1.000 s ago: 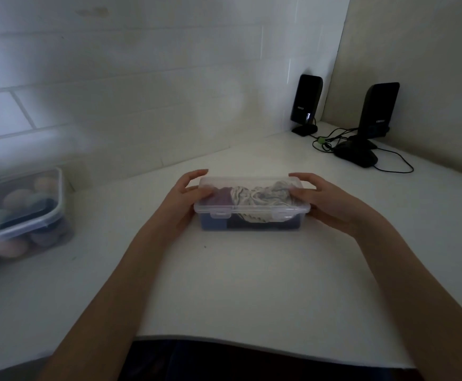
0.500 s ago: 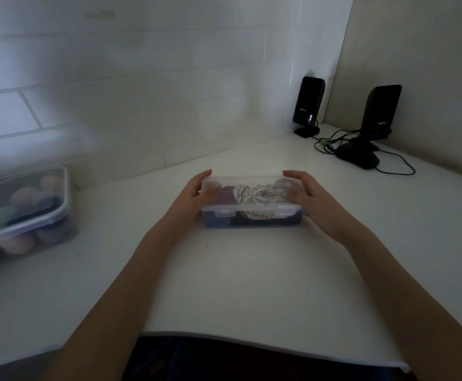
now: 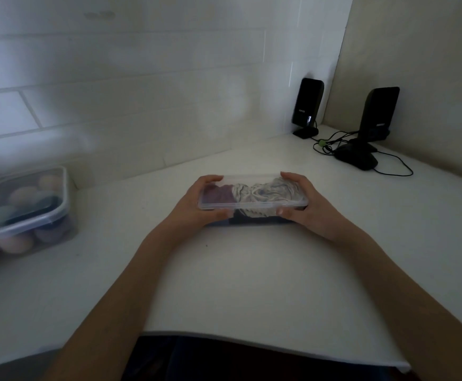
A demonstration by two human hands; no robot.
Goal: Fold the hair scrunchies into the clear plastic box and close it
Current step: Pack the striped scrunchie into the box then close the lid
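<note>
The clear plastic box [image 3: 251,206] sits on the white counter [image 3: 251,270] in the middle of the view, its lid on top. Through the lid I see a purple scrunchie [image 3: 218,193] at the left and a white-and-grey patterned scrunchie [image 3: 262,192] at the right. My left hand [image 3: 196,204] grips the box's left end, fingers curled over the far edge and thumb at the front. My right hand [image 3: 304,207] grips the right end the same way.
A larger lidded plastic container [image 3: 23,210] with rounded pastel things stands at the left by the tiled wall. Two black speakers [image 3: 308,105] [image 3: 377,116] with cables and a black mouse [image 3: 357,158] occupy the back right corner.
Both hands have shifted from the box's sides to clasp its ends, thumbs now at the front edge. The lid looks pressed flatter and the box has turned slightly toward me.
</note>
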